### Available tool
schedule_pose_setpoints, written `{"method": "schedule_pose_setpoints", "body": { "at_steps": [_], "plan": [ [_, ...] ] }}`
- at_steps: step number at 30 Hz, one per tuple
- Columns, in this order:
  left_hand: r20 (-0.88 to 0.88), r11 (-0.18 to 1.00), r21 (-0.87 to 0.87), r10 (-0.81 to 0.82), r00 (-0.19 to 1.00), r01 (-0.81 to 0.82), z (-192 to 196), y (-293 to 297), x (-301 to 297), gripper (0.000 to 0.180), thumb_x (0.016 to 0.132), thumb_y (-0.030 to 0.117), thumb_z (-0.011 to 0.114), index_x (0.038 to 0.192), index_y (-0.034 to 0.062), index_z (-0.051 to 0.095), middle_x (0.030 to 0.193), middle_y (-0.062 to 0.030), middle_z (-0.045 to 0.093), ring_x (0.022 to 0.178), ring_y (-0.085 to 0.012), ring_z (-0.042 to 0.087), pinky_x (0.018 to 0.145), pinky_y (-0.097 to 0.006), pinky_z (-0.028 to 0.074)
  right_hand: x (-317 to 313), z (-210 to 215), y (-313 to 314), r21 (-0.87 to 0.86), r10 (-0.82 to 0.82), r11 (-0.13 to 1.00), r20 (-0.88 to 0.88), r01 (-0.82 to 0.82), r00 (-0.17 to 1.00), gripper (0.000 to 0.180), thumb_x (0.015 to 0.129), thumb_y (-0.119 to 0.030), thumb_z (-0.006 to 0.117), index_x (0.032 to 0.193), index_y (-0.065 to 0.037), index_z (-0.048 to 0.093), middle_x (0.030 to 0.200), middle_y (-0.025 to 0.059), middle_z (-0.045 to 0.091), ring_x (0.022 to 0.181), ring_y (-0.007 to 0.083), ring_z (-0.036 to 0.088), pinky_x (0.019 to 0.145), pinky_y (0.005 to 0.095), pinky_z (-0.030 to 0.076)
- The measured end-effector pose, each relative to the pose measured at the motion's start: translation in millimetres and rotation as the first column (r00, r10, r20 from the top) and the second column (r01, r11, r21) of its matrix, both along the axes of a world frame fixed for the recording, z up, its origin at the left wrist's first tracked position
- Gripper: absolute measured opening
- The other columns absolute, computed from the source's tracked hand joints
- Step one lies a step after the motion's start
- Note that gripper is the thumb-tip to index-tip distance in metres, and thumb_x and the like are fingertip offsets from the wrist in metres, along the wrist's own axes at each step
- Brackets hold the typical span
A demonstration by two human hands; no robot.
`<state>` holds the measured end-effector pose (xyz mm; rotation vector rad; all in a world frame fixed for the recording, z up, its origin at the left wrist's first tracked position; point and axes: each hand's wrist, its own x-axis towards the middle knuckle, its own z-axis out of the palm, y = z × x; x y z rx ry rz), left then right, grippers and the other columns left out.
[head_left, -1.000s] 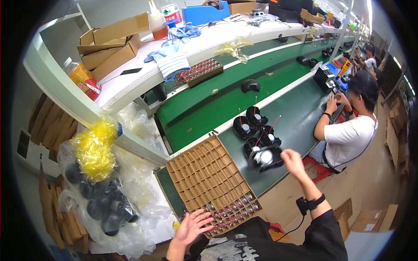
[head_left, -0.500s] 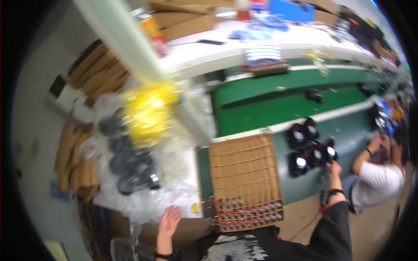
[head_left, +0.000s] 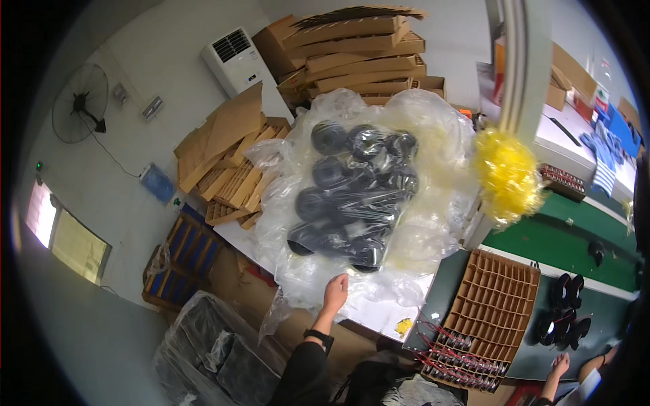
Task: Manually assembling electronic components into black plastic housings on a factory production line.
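Observation:
My left hand reaches up to the near edge of a large clear plastic bag and its fingers touch the film. The bag lies on a white table and holds several black round parts. A black band sits on that wrist. My right hand is low at the right, fingers apart and holding nothing, at the front edge of the green bench. It is just below a few black round parts. Between my hands lies a brown cardboard divider tray with red-wired small parts in its near rows.
A yellow crumpled plastic bundle hangs by a white post. Flattened cardboard boxes are stacked behind the bag, and more cardboard lies to its left. Dark bagged goods sit on the floor. A co-worker's white sleeve shows at the lower right.
The view has swung left, from the green bench to the bag. My left hand has left the divider tray and reached the plastic bag. My right hand has drawn back from the black parts.

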<state>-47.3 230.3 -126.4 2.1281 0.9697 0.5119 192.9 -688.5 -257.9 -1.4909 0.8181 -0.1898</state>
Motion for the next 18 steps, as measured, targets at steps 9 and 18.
{"method": "schedule_pose_setpoints", "body": {
  "at_steps": [9,18],
  "plan": [
    [-0.196,0.704,0.501,-0.474,0.859,0.503,21.5,1.4,77.5,0.044,0.076,0.015,0.070,0.113,0.0061,0.047,0.112,-0.0132,0.055,0.114,-0.0319,0.048,0.105,-0.044,0.031,-78.6,106.5,157.5,-0.236,0.443,0.874,0.021,-0.426,0.896,0.022,0.093,-0.025,0.059,0.102,-0.006,0.060,0.087,0.0025,0.061,0.068,0.0067,0.055,0.050,0.0159,0.036],
    [0.005,0.882,0.366,-0.321,0.947,0.297,57.1,-13.5,65.3,0.036,0.081,0.028,0.067,0.105,0.0045,0.053,0.077,-0.0169,0.066,0.086,-0.0318,0.062,0.098,-0.043,0.036,-99.3,218.3,325.0,-0.392,0.711,0.654,0.029,-0.647,0.702,0.010,0.089,-0.007,0.056,0.095,0.001,0.059,0.085,0.0041,0.063,0.071,0.0099,0.056,0.066,0.0234,0.045]
  ]
}}
